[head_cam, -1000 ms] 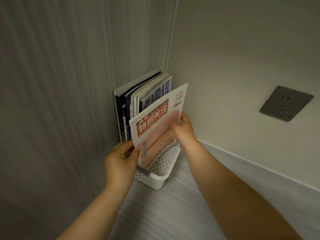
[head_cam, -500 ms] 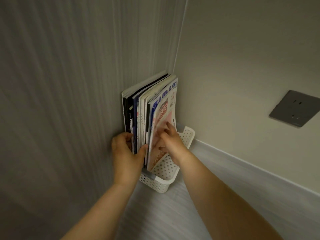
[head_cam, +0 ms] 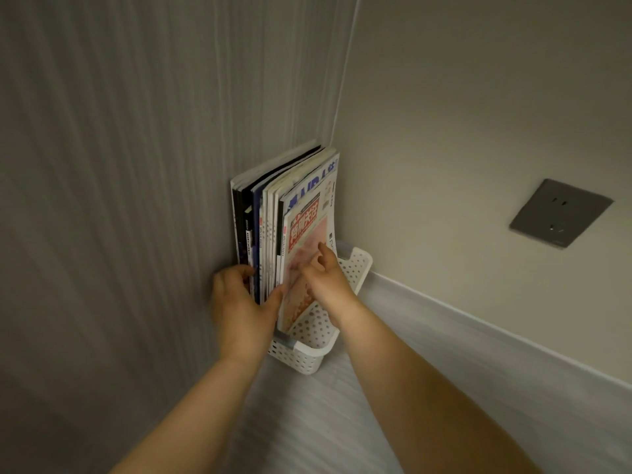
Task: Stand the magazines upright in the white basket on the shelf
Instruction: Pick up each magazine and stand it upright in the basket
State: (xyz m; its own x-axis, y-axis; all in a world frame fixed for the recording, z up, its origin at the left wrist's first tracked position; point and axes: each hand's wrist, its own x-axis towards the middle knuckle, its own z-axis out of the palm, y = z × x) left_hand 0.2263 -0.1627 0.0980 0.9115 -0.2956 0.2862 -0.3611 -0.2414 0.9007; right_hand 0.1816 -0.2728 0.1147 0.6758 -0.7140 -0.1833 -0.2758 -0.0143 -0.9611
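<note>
Bracing left hand: clasps the magazines by their spines.
Right hand: unclenched, fingers touching red magazine.
Risk: I fear it slumps into the gap in white basket.

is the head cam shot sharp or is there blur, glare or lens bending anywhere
Head view: dim, even light, no glare; the right hand is smeared by motion blur over the front magazine, while the left hand gripping the magazines and the basket look sharper; the wall corner line bows, a wide-angle effect.
</note>
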